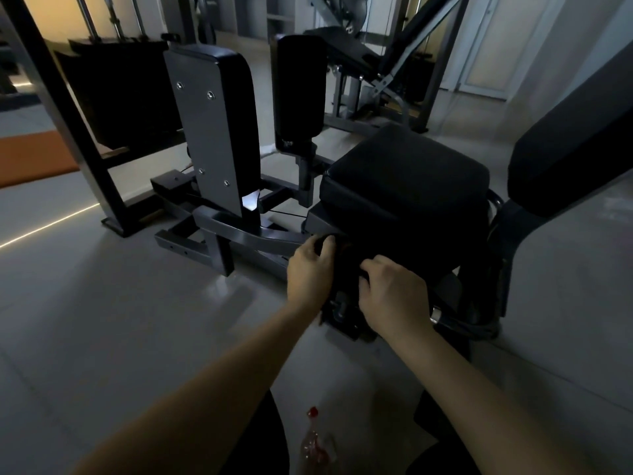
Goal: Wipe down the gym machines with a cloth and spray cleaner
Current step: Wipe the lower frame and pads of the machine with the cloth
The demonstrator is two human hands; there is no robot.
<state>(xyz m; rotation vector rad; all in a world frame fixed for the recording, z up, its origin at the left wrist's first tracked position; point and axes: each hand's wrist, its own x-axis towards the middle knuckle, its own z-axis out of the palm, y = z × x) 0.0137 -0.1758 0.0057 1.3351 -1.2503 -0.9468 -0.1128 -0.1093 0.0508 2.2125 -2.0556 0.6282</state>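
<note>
Left hand (310,269): fingers curled round one end of the dark crumpled cloth (342,264), at the front edge of the black padded seat (404,186).
Right hand (394,293): fingers curled on the cloth's other end, just below the seat's front edge.
Cloth: bunched between both hands, against the seat's front.
Clear plastic spray bottle with red top (313,440): on the floor, well in front of the seat.
Two upright black pads (299,84): beyond the seat.

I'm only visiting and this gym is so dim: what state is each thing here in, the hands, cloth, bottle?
Left hand, grips the dark bunched cloth.
Right hand, grips the same cloth.
Dark bunched cloth, held against the front edge of the black padded seat.
Clear spray bottle with red top, unheld, low by the person's legs; too blurred to tell if it is upright.
</note>
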